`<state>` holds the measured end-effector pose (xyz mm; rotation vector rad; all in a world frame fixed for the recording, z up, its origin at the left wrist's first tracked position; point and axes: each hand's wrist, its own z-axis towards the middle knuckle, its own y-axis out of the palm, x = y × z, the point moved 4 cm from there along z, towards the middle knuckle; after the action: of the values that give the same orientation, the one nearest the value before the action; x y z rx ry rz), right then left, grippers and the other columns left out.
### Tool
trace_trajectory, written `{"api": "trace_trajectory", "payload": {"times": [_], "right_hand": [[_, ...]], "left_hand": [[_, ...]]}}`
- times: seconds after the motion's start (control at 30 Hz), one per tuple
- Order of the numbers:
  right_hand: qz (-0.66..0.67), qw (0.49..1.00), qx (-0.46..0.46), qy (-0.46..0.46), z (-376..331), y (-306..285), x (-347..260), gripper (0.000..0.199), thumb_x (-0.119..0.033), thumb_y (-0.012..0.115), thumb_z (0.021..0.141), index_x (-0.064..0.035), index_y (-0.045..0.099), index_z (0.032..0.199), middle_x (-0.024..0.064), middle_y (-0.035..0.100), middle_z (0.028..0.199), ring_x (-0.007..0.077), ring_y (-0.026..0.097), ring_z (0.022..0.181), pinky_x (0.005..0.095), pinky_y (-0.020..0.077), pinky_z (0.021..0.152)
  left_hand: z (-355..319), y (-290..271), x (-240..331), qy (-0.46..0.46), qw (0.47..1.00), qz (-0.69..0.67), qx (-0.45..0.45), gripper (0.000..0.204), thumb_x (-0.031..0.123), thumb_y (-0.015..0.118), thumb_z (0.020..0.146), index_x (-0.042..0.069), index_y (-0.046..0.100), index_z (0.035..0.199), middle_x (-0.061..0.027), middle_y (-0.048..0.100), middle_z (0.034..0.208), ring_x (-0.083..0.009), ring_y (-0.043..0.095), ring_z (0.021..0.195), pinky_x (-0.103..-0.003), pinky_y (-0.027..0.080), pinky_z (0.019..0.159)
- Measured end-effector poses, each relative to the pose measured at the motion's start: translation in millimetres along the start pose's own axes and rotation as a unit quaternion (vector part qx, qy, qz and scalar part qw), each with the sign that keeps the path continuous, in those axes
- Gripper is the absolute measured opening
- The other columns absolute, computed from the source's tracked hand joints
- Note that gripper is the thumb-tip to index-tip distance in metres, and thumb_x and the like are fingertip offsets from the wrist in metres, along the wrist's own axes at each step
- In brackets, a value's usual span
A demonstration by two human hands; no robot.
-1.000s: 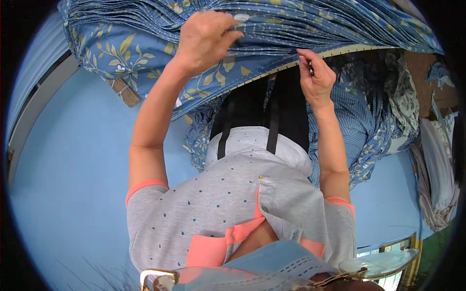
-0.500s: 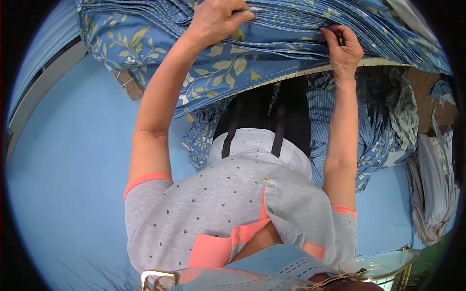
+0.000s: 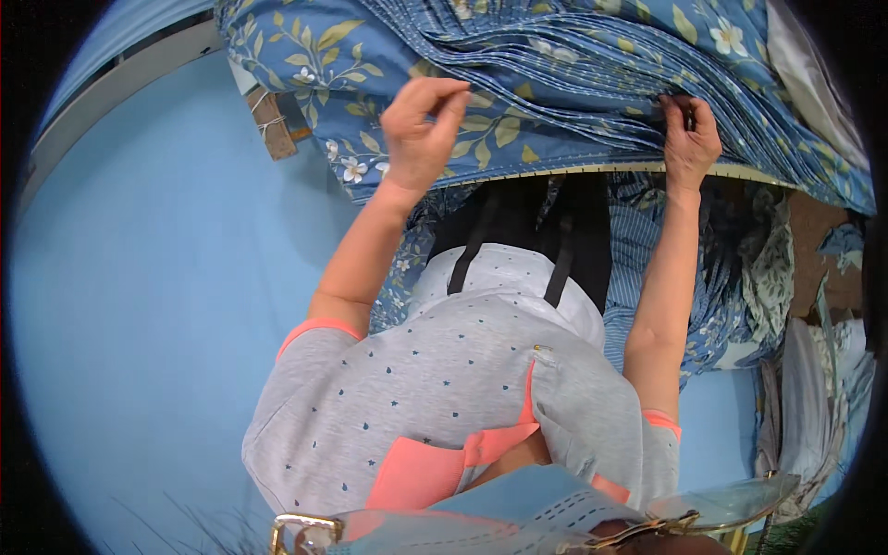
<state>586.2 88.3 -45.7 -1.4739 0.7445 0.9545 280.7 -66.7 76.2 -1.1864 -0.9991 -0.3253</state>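
Observation:
Blue floral fabric (image 3: 319,69) with pale leaves and white blossoms covers the table in front of me. Many stitched edges lie gathered on it as a stack of narrow folds (image 3: 564,79). With thumb and fingers pinched together, my right hand (image 3: 694,148) grips the near edge of these folds. My left hand (image 3: 421,129) hovers over the flat fabric just nearer than the stack, thumb and forefinger closed in a pinch. Whether anything thin is between them I cannot make out. A yellowish measuring strip (image 3: 555,172) with dark ticks runs along the table's near edge.
A string-wrapped wooden block (image 3: 273,125) juts out beneath the table's left end. Heaped blue fabric (image 3: 634,231) lies below the table, beside my legs. Grey cloth (image 3: 805,416) hangs at the right. White cloth (image 3: 814,79) lies at the far right, and light-blue floor (image 3: 166,296) spreads leftward.
My left hand has come off the folds and nearer to me, still pinched. My right hand keeps its grip. The view has shifted, so the table sits higher and further right.

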Motion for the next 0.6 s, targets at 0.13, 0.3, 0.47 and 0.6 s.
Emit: {"api": "trace_trajectory", "payload": {"times": [0.13,0.3,0.47,0.6], "right_hand": [[0.006,1.0,0.006,-0.006,-1,2,9,0.016,-0.012,0.083,0.087,-0.0049,0.07,0.091,0.0033,0.066,0.078,0.0105,0.056,0.069,0.0259,0.0473,0.066],[-0.01,1.0,0.001,-0.005,-3,6,10,0.013,-0.01,0.08,0.092,-0.0027,0.069,0.093,-0.0036,0.063,0.081,0.005,0.053,0.073,0.0214,0.0456,0.069],[0.01,1.0,0.003,-0.014,-4,1,16,0.016,-0.012,0.082,0.089,-0.0035,0.069,0.091,-0.0009,0.065,0.078,0.0071,0.053,0.069,0.0242,0.0456,0.064],[-0.024,1.0,-0.01,-0.008,-2,2,11,0.011,-0.007,0.079,0.092,-0.0027,0.068,0.092,-0.0033,0.065,0.079,0.0041,0.054,0.072,0.0212,0.0466,0.069]], "left_hand": [[-6,9,-8,0.017,0.999,0.029,0.017,0.015,-0.001,0.076,0.083,0.006,0.075,0.096,-0.0061,0.068,0.084,-0.0191,0.066,0.075,-0.031,0.053,0.065],[-3,16,-18,0.088,0.99,0.107,0.026,0.022,0.0,0.076,0.079,0.011,0.075,0.098,-0.0061,0.068,0.086,-0.0264,0.067,0.078,-0.036,0.054,0.069],[5,20,-21,0.09,0.988,0.127,0.011,0.019,0.005,0.075,0.081,0.014,0.075,0.099,-0.0044,0.068,0.082,-0.0267,0.068,0.074,-0.036,0.054,0.065],[12,23,-16,0.095,0.985,0.135,-0.05,0.018,0.009,0.074,0.083,0.015,0.075,0.1,-0.0038,0.068,0.081,-0.0257,0.068,0.069,-0.036,0.054,0.06]]}}
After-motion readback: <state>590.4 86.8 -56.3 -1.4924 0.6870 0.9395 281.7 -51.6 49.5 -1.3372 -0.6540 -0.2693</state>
